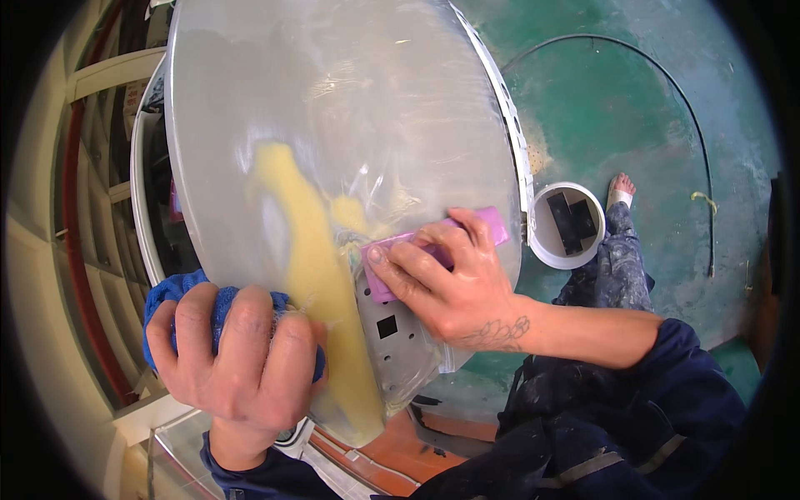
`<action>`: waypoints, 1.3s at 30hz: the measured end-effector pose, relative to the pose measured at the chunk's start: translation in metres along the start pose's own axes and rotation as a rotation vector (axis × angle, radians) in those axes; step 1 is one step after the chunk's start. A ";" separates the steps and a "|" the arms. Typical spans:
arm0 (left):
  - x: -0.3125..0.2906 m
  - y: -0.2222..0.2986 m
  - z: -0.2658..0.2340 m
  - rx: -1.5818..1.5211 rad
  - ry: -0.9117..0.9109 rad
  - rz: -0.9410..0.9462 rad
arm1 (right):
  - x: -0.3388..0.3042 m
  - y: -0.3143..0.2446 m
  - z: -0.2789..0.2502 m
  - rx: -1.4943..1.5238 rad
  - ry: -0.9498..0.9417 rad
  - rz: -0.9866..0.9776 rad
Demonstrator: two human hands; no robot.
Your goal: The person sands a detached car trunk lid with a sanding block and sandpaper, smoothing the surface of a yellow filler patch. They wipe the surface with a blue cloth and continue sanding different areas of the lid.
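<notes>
A large grey panel [250, 92], wet and shiny, fills the middle of the view. Down its left centre runs a long yellow filler patch [312, 233], with a smaller yellow spot beside it. My right hand [458, 283] grips a pink sanding block [492, 223], which lies against the panel right of the yellow patch. Under that hand, the panel's near part has small holes and a square black opening [387, 326]. At the panel's lower left, my left hand [242, 358] is closed around a bunched blue cloth [171, 312].
A white bucket [542, 242] with dark pieces inside stands on the green floor [600, 108] at right. A black hose [704, 150] curves across the floor. Cream shelving or framework [104, 79] with a red pipe [71, 250] is at left. An orange surface [367, 458] lies below the panel.
</notes>
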State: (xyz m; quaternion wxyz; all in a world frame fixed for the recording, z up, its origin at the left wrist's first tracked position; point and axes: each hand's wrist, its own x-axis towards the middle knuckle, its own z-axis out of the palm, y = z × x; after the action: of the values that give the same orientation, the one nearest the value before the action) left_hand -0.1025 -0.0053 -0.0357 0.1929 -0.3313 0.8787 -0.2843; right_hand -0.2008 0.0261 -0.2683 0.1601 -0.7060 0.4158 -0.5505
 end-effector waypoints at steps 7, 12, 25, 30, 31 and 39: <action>-0.009 -0.004 0.001 0.015 -0.012 0.049 | -0.002 0.034 0.012 0.053 -0.009 -0.090; -0.004 0.002 0.003 0.090 0.036 0.058 | 0.005 0.039 0.033 0.063 0.171 -0.112; 0.015 0.002 -0.007 0.178 -0.051 0.016 | 0.003 0.041 0.013 0.025 0.072 -0.073; 0.028 -0.003 -0.019 0.126 -0.123 0.099 | 0.024 0.053 0.014 0.014 0.123 -0.170; 0.027 -0.006 -0.018 0.137 -0.111 0.143 | 0.026 0.057 0.014 -0.025 0.121 -0.214; 0.040 -0.006 -0.025 0.134 -0.171 0.242 | 0.021 0.040 0.004 0.013 0.095 -0.159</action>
State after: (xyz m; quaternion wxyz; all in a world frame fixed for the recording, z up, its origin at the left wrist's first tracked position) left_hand -0.1408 -0.0274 -0.0185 0.3216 -0.2325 0.8717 -0.2876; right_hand -0.2131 -0.0147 -0.2837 0.1005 -0.7088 0.3621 -0.5971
